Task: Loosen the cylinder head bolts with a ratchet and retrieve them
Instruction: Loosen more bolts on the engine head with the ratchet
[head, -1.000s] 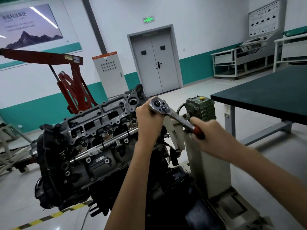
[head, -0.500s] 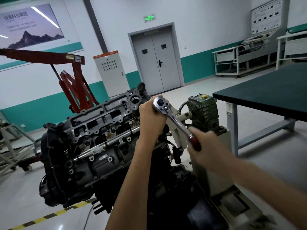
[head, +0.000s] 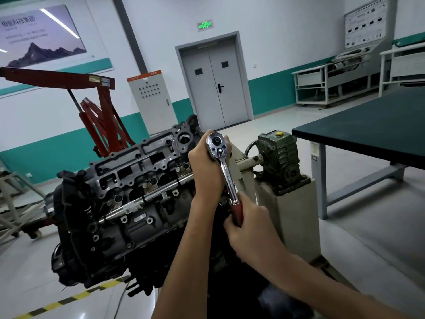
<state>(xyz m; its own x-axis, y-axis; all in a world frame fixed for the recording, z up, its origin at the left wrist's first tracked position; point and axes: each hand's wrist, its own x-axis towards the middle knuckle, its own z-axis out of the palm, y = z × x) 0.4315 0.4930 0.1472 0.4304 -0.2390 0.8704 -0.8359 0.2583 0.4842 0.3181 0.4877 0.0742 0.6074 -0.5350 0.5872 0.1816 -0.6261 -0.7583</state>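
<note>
A dark engine with its cylinder head [head: 138, 166] exposed hangs on a stand, tilted toward me. A chrome ratchet [head: 224, 166] with a red handle stands over the head's right end. My left hand [head: 207, 166] wraps around the ratchet's head from the left and steadies it. My right hand [head: 250, 229] grips the red handle, which points down toward me. The socket and the bolt under the ratchet are hidden by my left hand. Several small bolts and holes dot the head's top face.
A green gearbox [head: 279, 157] on a beige stand column [head: 289, 217] sits right of the engine. A dark-topped workbench [head: 372, 127] stands at the right. A red engine hoist [head: 101, 111] is behind the engine; a grey cabinet [head: 153, 100] and double doors [head: 216, 86] line the far wall.
My right hand has swung the ratchet handle from pointing right to pointing down toward me, turning about the ratchet head. My left hand has stayed on the head.
</note>
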